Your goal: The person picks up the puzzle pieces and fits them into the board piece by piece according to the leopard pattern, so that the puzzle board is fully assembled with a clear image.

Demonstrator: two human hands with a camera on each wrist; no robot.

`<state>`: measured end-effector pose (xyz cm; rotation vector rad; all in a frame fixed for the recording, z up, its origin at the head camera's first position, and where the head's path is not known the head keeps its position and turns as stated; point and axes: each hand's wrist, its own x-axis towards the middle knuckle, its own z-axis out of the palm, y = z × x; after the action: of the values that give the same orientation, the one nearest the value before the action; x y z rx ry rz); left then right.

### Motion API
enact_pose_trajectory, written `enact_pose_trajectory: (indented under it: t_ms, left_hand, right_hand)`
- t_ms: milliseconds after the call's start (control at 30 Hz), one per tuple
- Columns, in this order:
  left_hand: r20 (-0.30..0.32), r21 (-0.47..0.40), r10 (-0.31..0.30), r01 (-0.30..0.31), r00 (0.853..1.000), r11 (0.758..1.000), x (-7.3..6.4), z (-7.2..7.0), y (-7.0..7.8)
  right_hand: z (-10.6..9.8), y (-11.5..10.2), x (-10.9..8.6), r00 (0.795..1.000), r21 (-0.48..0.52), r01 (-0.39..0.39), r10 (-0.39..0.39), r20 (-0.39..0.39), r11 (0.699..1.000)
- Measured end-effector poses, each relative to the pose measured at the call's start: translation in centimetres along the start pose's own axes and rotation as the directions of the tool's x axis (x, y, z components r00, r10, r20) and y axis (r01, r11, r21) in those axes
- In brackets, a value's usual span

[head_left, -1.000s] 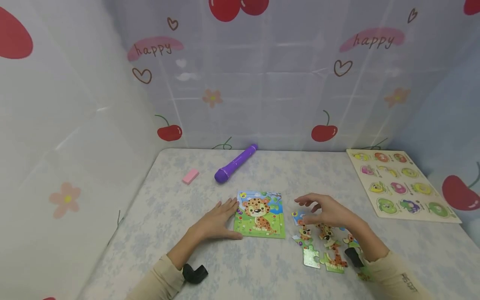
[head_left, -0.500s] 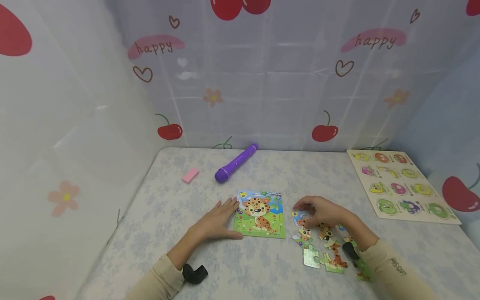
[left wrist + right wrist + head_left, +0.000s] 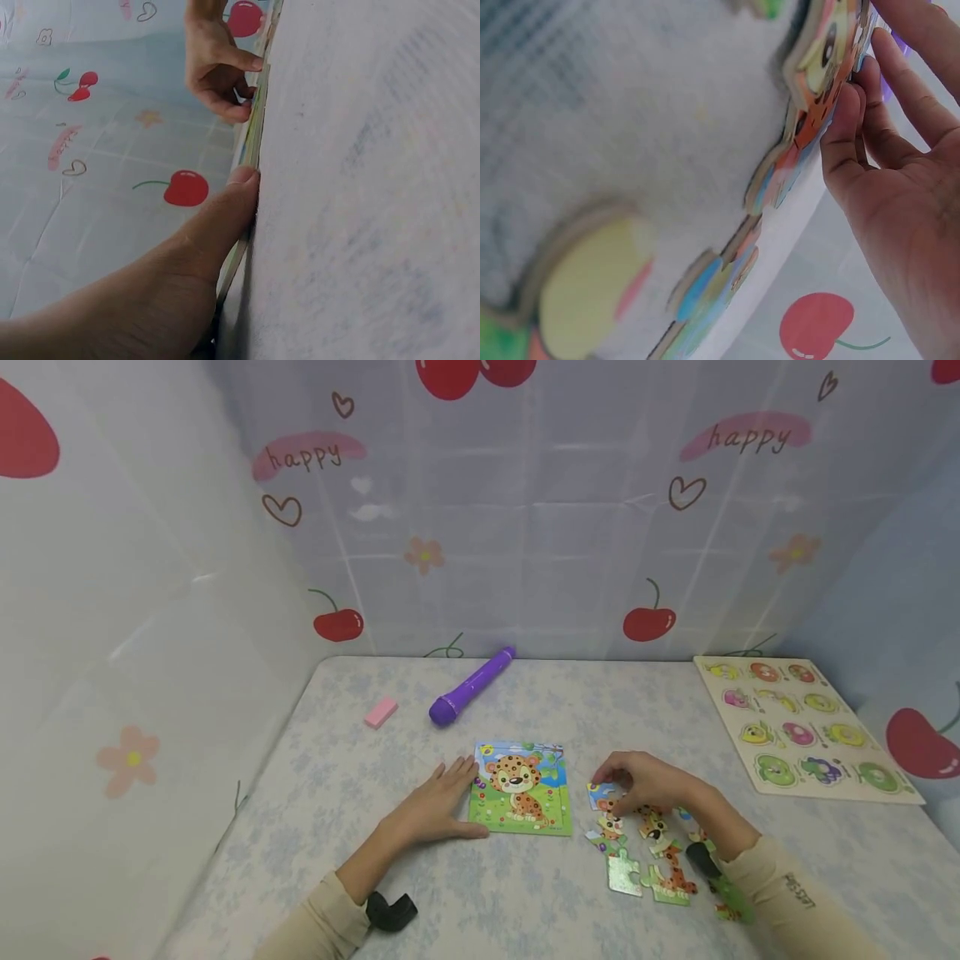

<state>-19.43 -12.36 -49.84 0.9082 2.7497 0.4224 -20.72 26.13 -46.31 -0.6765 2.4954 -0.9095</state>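
Observation:
My left hand (image 3: 433, 806) lies with its fingers straight at the left edge of a square leopard puzzle board (image 3: 555, 818) on the table. In the left wrist view the thumb (image 3: 217, 217) rests along the board's edge. To the right of the board, my right hand (image 3: 652, 781) bends over loose puzzle pieces, its thumb and fingertips pinching a puzzle piece (image 3: 597, 797) with a blue corner. Below and beside it lie several other pieces, among them a green one (image 3: 622, 874) and one with spotted legs (image 3: 677, 885). The right hand and wrist hide part of the pieces.
A purple toy microphone (image 3: 472, 687) and a pink block (image 3: 381, 712) lie toward the back left. At the back right is a wooden fruit puzzle board (image 3: 780, 714). A printed curtain (image 3: 525, 568) stands behind the table. Each wrist wears a black strap device (image 3: 392, 912).
My right hand has come down onto the blue-cornered puzzle piece and its fingers have drawn in around it. The left hand stays at the board's edge.

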Motion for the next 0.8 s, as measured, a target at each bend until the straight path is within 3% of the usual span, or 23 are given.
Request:
enact_pose_trajectory:
  t_ms: [500,800]
  left_hand:
    - [0.004,-0.011,-0.001,0.001,1.0,1.0,-0.12,-0.22,0.21]
    - [0.015,0.003,-0.013,0.013,1.0,1.0,-0.27,-0.49,0.51]
  right_hand:
    - [-0.2,-0.13,-0.06,0.999,-0.069,-0.018,0.015,-0.042,0.997]
    - [-0.58,0.12,-0.07,0.998,-0.057,-0.018,0.014,-0.058,0.998]
